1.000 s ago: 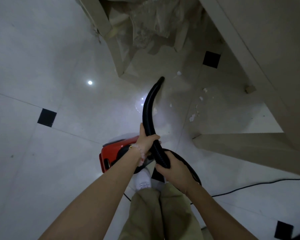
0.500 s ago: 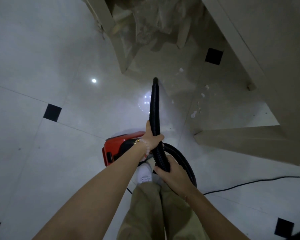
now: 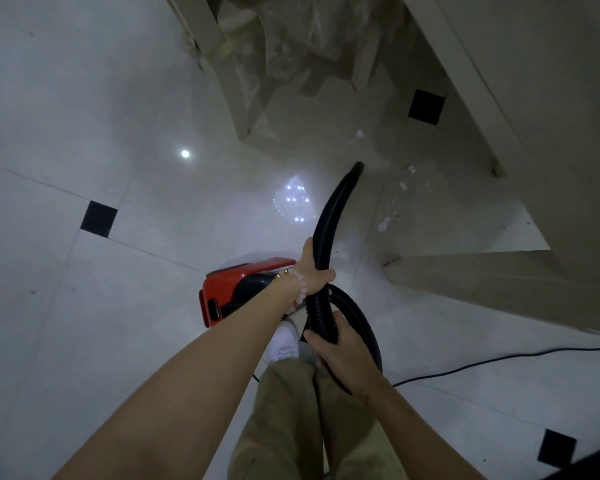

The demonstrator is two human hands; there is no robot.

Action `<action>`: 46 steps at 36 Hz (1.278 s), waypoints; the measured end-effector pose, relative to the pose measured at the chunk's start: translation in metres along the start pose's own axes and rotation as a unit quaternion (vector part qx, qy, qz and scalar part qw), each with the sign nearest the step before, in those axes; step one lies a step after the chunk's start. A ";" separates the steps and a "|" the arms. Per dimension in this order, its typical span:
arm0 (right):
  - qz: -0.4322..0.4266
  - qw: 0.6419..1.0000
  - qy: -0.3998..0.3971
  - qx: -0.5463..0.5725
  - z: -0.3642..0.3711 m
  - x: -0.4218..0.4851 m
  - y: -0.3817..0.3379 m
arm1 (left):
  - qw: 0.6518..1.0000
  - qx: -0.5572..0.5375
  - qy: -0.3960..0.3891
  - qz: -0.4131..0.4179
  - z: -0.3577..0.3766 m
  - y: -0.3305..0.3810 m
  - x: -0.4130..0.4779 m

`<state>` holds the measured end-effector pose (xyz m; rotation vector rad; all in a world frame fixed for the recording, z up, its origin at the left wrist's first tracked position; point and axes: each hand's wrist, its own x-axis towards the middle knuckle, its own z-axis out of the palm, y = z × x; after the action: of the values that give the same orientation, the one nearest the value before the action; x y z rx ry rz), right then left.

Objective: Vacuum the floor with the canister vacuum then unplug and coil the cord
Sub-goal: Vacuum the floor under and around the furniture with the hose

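Gripping one hose, two hands

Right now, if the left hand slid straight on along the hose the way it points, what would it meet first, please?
Only more hose. The left hand points up it toward the nozzle; past that, probably bare floor with paper scraps off to the right, though depth is unclear.

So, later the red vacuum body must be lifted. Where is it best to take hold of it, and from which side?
Probably at the dark recessed handle on top of the red canister, reaching down from above. The canister sits flat on the floor with that top facing up. It would need a free hand: the left hand and right hand both grip the black hose.
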<state>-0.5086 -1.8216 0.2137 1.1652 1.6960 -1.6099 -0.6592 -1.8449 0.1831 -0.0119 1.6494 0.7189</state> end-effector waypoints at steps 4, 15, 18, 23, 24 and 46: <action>-0.003 1.000 0.008 -0.008 -0.002 -0.003 -0.002 | 1.000 -0.006 0.012 0.000 0.002 0.000 -0.001; -0.005 0.999 0.013 -0.043 -0.009 0.005 -0.002 | 0.989 -0.100 0.100 0.035 0.006 -0.010 0.003; -0.004 0.999 0.014 -0.044 -0.006 0.002 0.000 | 0.989 -0.102 0.103 0.040 0.007 -0.010 -0.001; -0.002 0.999 0.015 -0.049 -0.002 -0.004 0.000 | 0.985 -0.121 0.115 0.046 0.005 -0.017 -0.006; -0.003 0.999 0.015 -0.051 -0.002 -0.004 0.001 | 0.984 -0.127 0.117 0.046 0.005 -0.019 -0.006; -0.013 0.999 0.036 0.031 -0.015 0.033 -0.010 | 0.995 -0.069 0.060 0.050 -0.004 0.012 0.045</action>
<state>-0.5311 -1.7986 0.1933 1.2510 1.7239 -1.6652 -0.6781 -1.8199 0.1484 -0.0735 1.7211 0.9236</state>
